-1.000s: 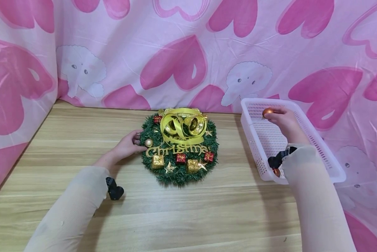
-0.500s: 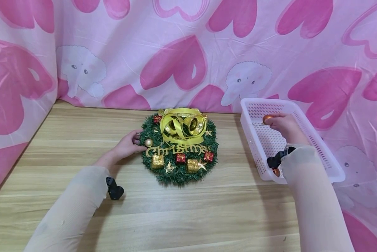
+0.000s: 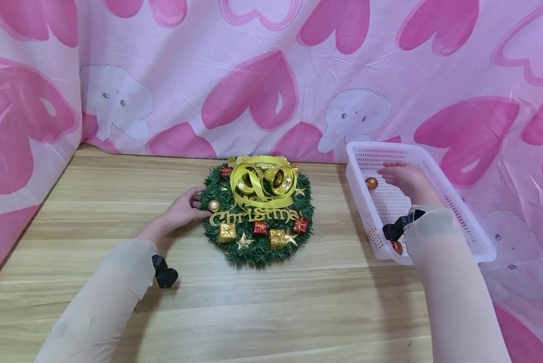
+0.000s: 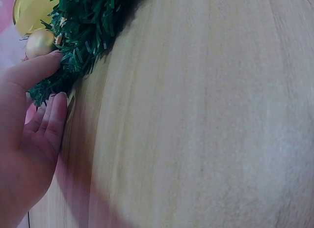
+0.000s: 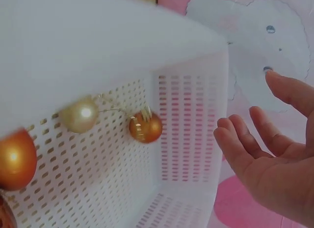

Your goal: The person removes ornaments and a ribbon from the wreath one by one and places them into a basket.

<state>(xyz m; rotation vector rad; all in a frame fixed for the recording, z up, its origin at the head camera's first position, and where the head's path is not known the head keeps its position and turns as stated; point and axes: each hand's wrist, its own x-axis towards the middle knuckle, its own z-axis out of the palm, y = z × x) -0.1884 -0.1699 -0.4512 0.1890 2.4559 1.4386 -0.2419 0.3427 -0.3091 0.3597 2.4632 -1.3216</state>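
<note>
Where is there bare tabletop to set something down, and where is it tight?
Bare table runs wide in front of the wreath, between both sleeves, and left of the left hand toward the curtain. It is tight between the wreath and the white basket, where the right hand hovers over baubles.

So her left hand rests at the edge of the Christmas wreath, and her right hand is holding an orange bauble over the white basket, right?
Not quite: the right hand holds nothing. The right wrist view shows its fingers open, and the orange bauble lies apart from it in the white basket. The left hand does rest at the Christmas wreath edge.
</note>
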